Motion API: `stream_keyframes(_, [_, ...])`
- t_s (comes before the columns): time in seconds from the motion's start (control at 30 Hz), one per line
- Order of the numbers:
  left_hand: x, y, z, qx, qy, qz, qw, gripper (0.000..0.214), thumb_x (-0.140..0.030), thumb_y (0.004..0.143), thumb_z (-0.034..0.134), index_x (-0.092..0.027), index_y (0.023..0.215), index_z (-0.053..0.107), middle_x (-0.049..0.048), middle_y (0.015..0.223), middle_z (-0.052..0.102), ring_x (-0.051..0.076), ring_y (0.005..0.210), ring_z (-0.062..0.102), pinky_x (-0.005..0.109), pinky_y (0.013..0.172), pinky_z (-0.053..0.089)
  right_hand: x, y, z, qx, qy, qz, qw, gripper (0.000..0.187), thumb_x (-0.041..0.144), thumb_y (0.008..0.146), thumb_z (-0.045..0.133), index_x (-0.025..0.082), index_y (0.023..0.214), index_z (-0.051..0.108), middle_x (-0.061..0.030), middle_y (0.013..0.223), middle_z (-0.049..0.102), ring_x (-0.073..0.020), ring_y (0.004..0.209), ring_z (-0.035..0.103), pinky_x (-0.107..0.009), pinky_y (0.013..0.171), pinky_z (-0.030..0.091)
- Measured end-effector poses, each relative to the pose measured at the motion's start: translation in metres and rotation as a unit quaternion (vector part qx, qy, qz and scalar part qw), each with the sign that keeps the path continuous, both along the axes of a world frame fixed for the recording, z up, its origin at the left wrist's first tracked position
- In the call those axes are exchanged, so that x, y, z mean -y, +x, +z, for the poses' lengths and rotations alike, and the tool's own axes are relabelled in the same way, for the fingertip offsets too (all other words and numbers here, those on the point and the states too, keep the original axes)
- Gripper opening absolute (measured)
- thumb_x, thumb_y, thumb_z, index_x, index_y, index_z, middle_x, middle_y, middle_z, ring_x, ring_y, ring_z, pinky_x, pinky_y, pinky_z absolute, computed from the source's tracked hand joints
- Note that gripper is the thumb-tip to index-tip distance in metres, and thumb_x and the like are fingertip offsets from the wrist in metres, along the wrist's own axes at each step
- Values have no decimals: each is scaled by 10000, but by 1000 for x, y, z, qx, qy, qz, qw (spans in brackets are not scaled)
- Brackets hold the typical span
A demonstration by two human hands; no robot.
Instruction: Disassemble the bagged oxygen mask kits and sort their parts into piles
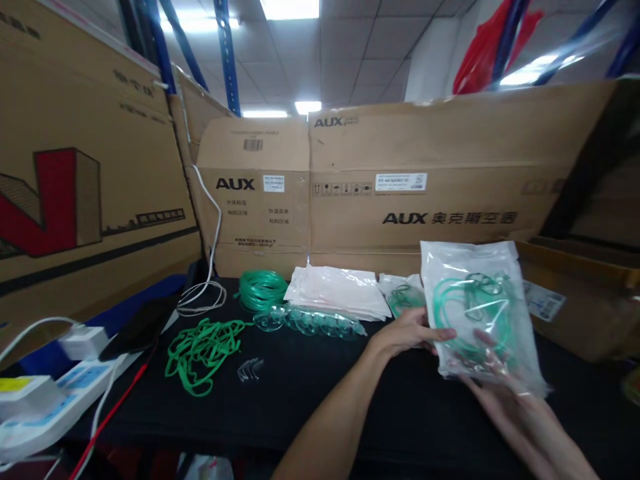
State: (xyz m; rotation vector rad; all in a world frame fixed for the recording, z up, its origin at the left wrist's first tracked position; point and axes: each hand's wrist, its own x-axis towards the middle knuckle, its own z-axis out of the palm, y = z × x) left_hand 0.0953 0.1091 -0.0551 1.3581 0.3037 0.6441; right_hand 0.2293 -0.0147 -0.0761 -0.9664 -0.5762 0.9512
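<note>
A clear plastic bag (477, 313) with coiled green tubing and a green cord inside is held up at the right. My left hand (407, 331) pinches its left edge, thumb across the front. At the bag's lower part is my right hand (505, 380), somewhat blurred, its fingers showing through the plastic as they support it. Behind my left hand a second bag (400, 295) with green tubing lies on the table. Beside that rests a stack of white plastic bags (337, 292).
On the black table (240, 420) are a green tubing coil (261, 290), clear nested cup-shaped pieces (310, 321), tangled green straps (203, 353) and several small thin strips (249, 369). A power strip (65, 400) is at left. Cardboard panels (360, 147) form the back; a box (585, 300) stands right.
</note>
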Motion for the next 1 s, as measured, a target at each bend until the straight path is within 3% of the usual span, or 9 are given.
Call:
stream_keyframes(0.1, [1,-5,3,1,26,20,999,761,-626,569,883,-171,1154,706,81,1029,684,169,785,619,252,610,501,2,-2,1,-41,11,-15,999,564,431,508,951,261,994,720,-79,1326,686,-371,1297,587,-497,927,624])
stream_keyframes(0.23, [-1,-6,1,1,38,70,997,613,-697,814,656,-153,1087,735,105,1032,681,190,819,627,259,600,514,2,0,-2,-38,55,18,998,443,320,618,929,235,984,693,-86,1293,703,-343,1309,586,-496,951,611])
stream_keyframes(0.33, [-4,-4,-1,-9,51,111,992,551,-643,849,640,-119,980,746,96,941,672,178,759,619,281,602,534,2,0,-3,-41,62,33,997,369,256,661,908,222,949,681,-84,1219,738,-314,1207,668,-463,936,622])
stream_keyframes(0.5, [-3,0,2,-32,87,208,974,447,-541,904,582,-125,802,711,46,743,626,157,628,584,278,570,518,4,1,-7,-39,43,-12,998,398,320,722,880,241,1059,682,-49,1087,774,-241,962,768,-368,825,665])
stream_keyframes(0.6, [-2,-2,8,-46,121,300,945,404,-456,945,522,-149,736,678,7,614,564,156,575,552,271,584,479,8,-1,-7,5,46,12,999,427,335,691,902,219,1033,674,-38,1019,780,-241,887,780,-374,796,674])
stream_keyframes(0.67, [-4,-7,13,-50,139,372,916,385,-406,965,486,-158,737,671,14,636,590,174,644,574,275,644,472,13,-4,-5,23,24,42,999,440,373,672,916,195,982,662,-38,901,781,-243,780,785,-364,738,681])
stream_keyframes(0.8, [-15,-33,27,-61,149,487,859,356,-349,988,462,-163,774,678,38,772,673,200,820,612,277,748,458,26,-4,-1,37,-19,93,995,481,420,672,919,176,969,629,-42,790,767,-234,666,775,-299,642,669])
stream_keyframes(0.9, [-29,-68,39,-79,137,525,836,322,-351,984,534,-152,775,676,29,775,675,181,784,628,285,741,477,34,7,-5,37,-29,117,992,483,401,680,916,172,978,613,-53,785,769,-248,659,777,-316,654,673])
stream_keyframes(1.0, [-39,-106,49,-92,104,561,816,280,-390,979,601,-128,914,675,28,867,683,165,771,651,328,741,540,35,23,-11,17,-39,95,995,373,277,730,876,163,977,621,-69,801,780,-261,676,785,-316,662,678])
